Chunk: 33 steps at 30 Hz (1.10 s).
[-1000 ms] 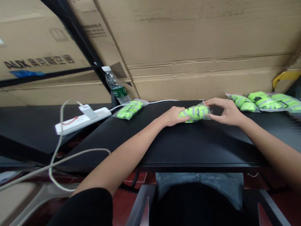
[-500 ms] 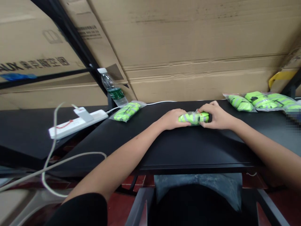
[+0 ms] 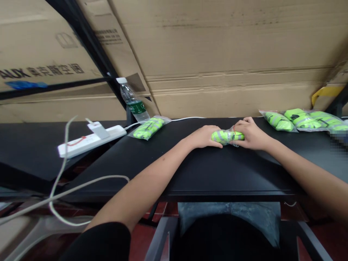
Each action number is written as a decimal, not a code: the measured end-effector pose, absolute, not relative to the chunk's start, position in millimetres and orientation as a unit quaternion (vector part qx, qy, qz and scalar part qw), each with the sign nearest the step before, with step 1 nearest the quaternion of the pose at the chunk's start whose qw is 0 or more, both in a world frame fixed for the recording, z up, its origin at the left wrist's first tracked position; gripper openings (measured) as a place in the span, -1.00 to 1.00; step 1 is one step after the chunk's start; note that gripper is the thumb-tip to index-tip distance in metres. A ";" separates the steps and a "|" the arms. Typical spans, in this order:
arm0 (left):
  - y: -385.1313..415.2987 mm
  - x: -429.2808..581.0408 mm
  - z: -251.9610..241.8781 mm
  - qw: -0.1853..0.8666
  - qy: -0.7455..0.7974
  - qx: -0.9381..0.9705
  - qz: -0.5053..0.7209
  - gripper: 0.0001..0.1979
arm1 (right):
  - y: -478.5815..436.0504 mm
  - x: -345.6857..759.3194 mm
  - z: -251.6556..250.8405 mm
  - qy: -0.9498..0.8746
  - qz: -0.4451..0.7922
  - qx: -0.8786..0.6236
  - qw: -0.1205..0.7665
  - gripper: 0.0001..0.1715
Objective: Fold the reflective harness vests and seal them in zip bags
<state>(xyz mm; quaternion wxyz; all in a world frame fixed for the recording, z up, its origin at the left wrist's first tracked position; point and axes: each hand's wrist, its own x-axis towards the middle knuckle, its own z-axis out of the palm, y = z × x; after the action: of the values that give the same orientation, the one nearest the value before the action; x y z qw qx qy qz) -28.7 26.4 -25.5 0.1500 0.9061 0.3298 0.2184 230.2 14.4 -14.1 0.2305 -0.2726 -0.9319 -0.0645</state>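
Note:
A folded neon yellow-green reflective vest point(image 3: 221, 136) lies low over the black table, partly inside a clear plastic bag point(image 3: 231, 136) with a red seal line. My left hand point(image 3: 206, 136) wraps round the bundle's left end, thumb in front and fingers behind. At the other end my right hand point(image 3: 252, 134) grips the vest and the bag's film near the red line, its thumb along the near side. The bundle's outer ends are hidden by my hands.
More bagged neon vests lie at right point(image 3: 306, 119), and one bagged vest point(image 3: 149, 128) lies at left. Beyond it a water bottle point(image 3: 137, 107) leans by a black post. A white power strip point(image 3: 114, 134) and loose cable point(image 3: 65, 159) are at left. Cardboard point(image 3: 231, 47) stands behind the table point(image 3: 231, 174).
My right hand has closed further over the vest's right end, covering a black part that showed there. Both hands still hold the bundle. The whole view has shifted slightly.

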 end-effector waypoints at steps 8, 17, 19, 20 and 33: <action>41.8 -72.8 -15.9 0.081 0.448 0.875 0.165 -0.79 | 17.0 245.1 -9.9 -0.919 -0.063 -0.280 0.271 -0.69; 44.4 -143.3 3.0 -0.089 0.682 0.671 0.277 -0.71 | 40.0 289.9 -15.4 -0.904 -0.105 -0.361 0.202 -0.69; 40.2 -150.7 9.6 -0.154 0.737 0.588 0.295 -0.69 | 44.1 285.7 -22.5 -0.909 -0.092 -0.373 0.161 -0.68; 37.9 -153.2 11.8 -0.180 0.764 0.546 0.293 -0.68 | 45.0 281.9 -25.8 -0.908 -0.086 -0.381 0.149 -0.65; 41.1 -149.4 -4.6 -0.187 0.862 0.429 0.196 -0.01 | 31.3 247.0 -44.9 -0.874 0.032 -0.427 0.230 -0.19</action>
<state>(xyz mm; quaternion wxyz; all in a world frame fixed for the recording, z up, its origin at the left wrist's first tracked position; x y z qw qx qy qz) -149.4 41.1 -4.6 -0.1869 0.4292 0.8616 0.1960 247.0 31.3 -44.9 0.2297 -0.4265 -0.8742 0.0323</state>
